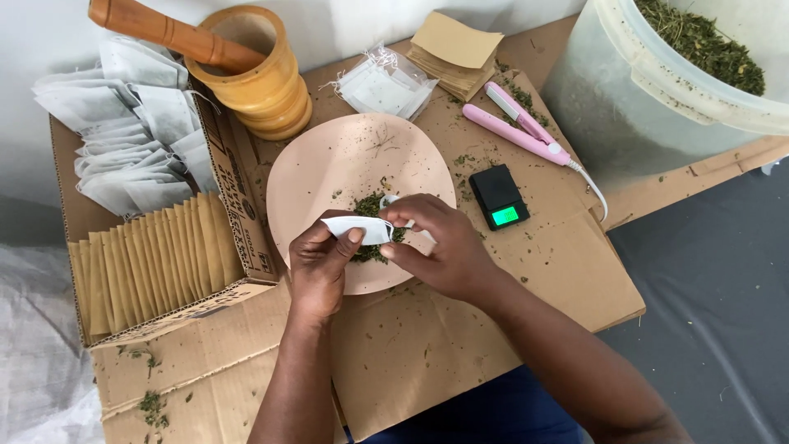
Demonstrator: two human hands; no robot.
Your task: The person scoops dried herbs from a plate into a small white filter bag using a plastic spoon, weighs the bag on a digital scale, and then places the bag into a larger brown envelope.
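Both of my hands are over the near edge of a pale pink round plate [329, 164]. My left hand [319, 265] pinches one end of a small white tea bag [363, 229]. At the bag's other end, my right hand [440, 247] closes its fingers around a small white spoon whose tip shows at the bag's mouth. A small heap of dried green herbs [370, 204] lies on the plate just beyond my fingers.
A cardboard box [238, 197] at left holds white tea bags [131, 131] and brown envelopes [152, 259]. Behind stand a wooden mortar with pestle [255, 74], a packet of bags [385, 85], stacked envelopes [454, 53], a pink sealer [518, 127], a black pocket scale [498, 196] and a big herb tub [657, 74].
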